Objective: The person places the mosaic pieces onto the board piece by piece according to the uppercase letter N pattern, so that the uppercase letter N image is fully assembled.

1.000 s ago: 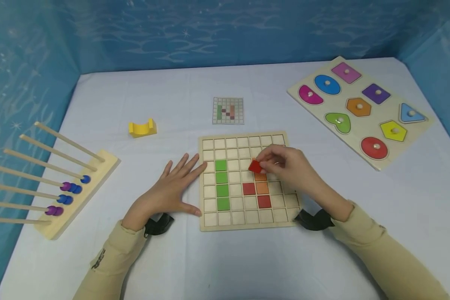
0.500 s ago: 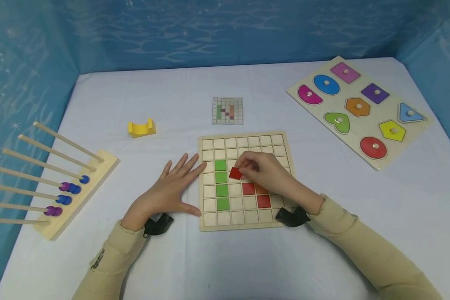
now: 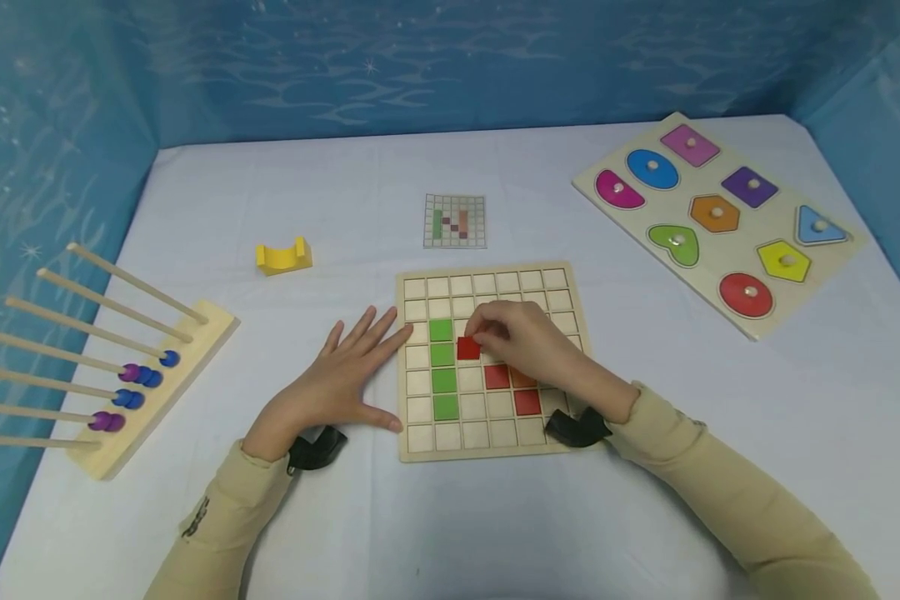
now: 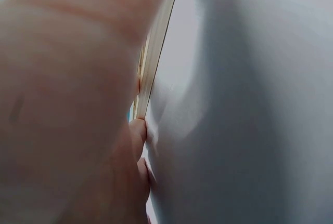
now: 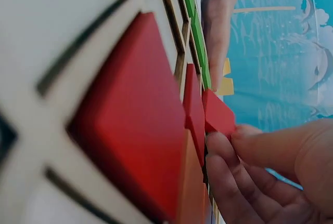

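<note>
Between thumb and fingers, my right hand (image 3: 521, 337) pinches a red square tile (image 3: 468, 348) over the wooden grid board (image 3: 487, 454). The tile is at the cell just right of the green column; in the right wrist view the pinched tile (image 5: 218, 114) looks tilted at the board's surface. Several green tiles (image 3: 444, 381) fill a column on the left. Two other red tiles (image 3: 527, 403) sit lower right, beside an orange tile (image 3: 523, 379) partly covered by my right hand. My left hand (image 3: 337, 383) lies spread on the table, fingertips and thumb touching the board's left edge.
A small printed grid card (image 3: 455, 222) lies behind the board. A yellow curved block (image 3: 284, 257) is at back left. A wooden peg stand (image 3: 157, 383) with beads stands at far left. A knobbed shape puzzle (image 3: 712, 225) lies at back right.
My right hand has carried the red tile leftward, from above the orange column to the cell beside the green tiles, and lowered it slightly. My left hand has stayed still.
</note>
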Demonstrator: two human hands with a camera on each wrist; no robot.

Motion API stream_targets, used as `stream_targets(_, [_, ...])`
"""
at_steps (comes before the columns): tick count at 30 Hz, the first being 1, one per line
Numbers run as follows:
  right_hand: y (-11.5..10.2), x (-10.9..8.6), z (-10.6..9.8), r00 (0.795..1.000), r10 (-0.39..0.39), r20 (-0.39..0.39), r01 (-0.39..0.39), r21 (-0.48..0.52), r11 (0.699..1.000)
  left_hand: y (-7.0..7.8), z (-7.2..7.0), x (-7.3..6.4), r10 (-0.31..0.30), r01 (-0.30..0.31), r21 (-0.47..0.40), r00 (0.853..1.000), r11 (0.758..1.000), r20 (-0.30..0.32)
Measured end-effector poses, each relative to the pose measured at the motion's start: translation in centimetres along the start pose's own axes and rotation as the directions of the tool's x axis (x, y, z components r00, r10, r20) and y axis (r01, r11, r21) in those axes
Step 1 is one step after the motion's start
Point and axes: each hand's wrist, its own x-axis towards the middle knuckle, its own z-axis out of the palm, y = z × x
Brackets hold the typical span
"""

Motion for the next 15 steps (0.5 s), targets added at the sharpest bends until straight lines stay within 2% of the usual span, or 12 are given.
stream_targets(4, [-0.2, 0.0, 0.0, 0.999, -0.008, 0.032, 0.009, -0.016, 1.000, 0.0, -0.1, 0.0, -0.002, 0.002, -0.001, 1.000, 1.000, 0.001])
stream_targets(8, [-0.2, -0.1, 0.0, 0.999, -0.033, 0.029, 0.034, -0.034, 0.999, -0.1, 0.0, -0.1, -0.004, 0.004, -0.001, 1.000, 1.000, 0.002])
stream_targets(15, [0.3, -2.0, -1.7, 0.996, -0.079, -0.051, 0.074, -0.086, 0.994, -0.2, 0.3, 0.0, 0.007, -0.007, -0.006, 1.000, 1.000, -0.004])
